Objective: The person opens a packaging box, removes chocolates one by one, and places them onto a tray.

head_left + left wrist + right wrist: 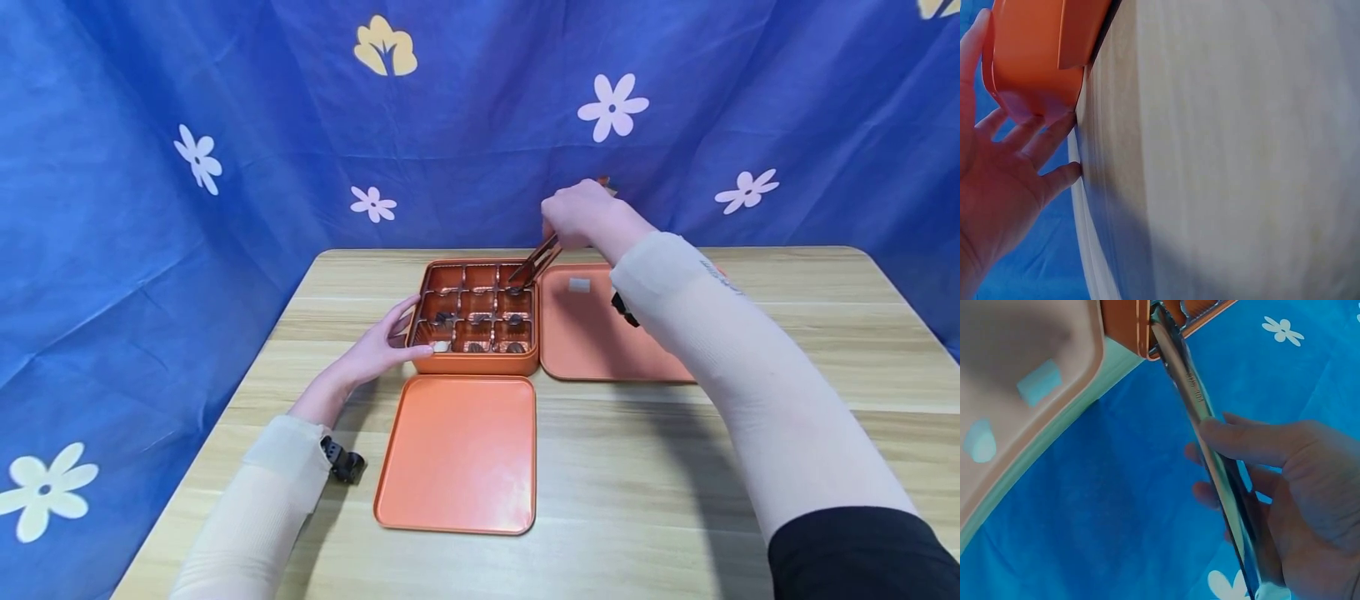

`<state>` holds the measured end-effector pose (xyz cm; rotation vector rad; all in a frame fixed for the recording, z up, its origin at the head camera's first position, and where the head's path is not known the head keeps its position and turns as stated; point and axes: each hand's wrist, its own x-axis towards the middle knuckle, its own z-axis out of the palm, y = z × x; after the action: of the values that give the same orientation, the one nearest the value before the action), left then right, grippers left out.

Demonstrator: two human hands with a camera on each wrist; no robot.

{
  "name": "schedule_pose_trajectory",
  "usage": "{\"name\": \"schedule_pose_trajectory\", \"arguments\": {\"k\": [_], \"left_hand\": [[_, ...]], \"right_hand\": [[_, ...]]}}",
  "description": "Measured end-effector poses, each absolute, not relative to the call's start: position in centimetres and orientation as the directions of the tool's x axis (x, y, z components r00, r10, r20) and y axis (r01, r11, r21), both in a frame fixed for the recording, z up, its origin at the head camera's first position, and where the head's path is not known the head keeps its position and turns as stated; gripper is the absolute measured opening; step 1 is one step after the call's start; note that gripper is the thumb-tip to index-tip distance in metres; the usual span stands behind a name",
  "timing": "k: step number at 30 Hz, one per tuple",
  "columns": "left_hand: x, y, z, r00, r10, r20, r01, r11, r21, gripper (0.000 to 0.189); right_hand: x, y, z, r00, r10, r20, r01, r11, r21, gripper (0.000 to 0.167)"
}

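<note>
Toward the desk's (600, 492) far-left corner, a compartmented orange box (480, 365) stands against the left hand (382, 346), fingers outstretched; the right hand (579, 215) pinches metal tongs (1191, 387) at the box's back-right corner, where snagging a divider (496, 292) could jostle small dark pieces (515, 347).

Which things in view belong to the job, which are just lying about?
Job:
long metal tongs, in the right hand
square orange box, nine compartments, left hand touching it
pinkish rectangular tray with pale pieces, probably

Just there:
flat square orange lid or tray, apparently
blue flowered cloth backdrop
</note>
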<state>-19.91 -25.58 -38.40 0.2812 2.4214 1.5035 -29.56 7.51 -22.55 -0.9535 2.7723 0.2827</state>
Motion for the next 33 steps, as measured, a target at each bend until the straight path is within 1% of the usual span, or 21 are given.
{"name": "schedule_pose_trajectory", "arguments": {"k": [2, 6, 11, 14, 17, 22, 28, 33], "left_hand": [[-19.9, -25.6, -38.3, -0.943, 0.306, -0.134, 0.017, 0.445, 0.895, 0.092], [-19.9, -25.6, -38.2, -0.944, 0.299, -0.137, 0.014, 0.453, 0.891, 0.092], [-19.9, -25.7, -38.3, -0.943, 0.309, -0.127, 0.027, 0.449, 0.893, 0.092], [-19.8, -25.7, -38.4, -0.941, 0.312, -0.130, 0.024, 0.443, 0.896, 0.092], [-19.7, -25.7, -38.4, -0.942, 0.310, -0.127, 0.020, 0.431, 0.902, 0.091], [-19.8, -25.6, -38.4, -0.942, 0.309, -0.129, 0.019, 0.435, 0.900, 0.090], [-19.8, -25.6, -38.3, -0.941, 0.314, -0.126, 0.023, 0.431, 0.902, 0.092], [-19.7, -25.7, -38.3, -0.941, 0.311, -0.130, 0.021, 0.438, 0.899, 0.092]], "right_hand": [[-29.4, 7.2, -22.4, -0.778, -0.574, -0.254, -0.615, 0.778, 0.126, 0.024], [-29.3, 6.5, -22.4, -0.794, -0.548, -0.264, -0.596, 0.789, 0.153, 0.030], [-29.3, 5.9, -23.0, -0.792, -0.548, -0.269, -0.597, 0.786, 0.157, 0.025], [-29.4, 5.9, -23.5, -0.790, -0.552, -0.267, -0.601, 0.784, 0.157, 0.025], [-29.4, 6.1, -23.6, -0.789, -0.560, -0.252, -0.604, 0.783, 0.151, 0.028], [-29.5, 6.6, -23.8, -0.785, -0.569, -0.244, -0.608, 0.783, 0.129, 0.041], [-29.4, 7.1, -23.5, -0.773, -0.593, -0.227, -0.625, 0.772, 0.112, 0.043], [-29.3, 7.6, -22.9, -0.773, -0.604, -0.194, -0.627, 0.774, 0.089, 0.041]]}}
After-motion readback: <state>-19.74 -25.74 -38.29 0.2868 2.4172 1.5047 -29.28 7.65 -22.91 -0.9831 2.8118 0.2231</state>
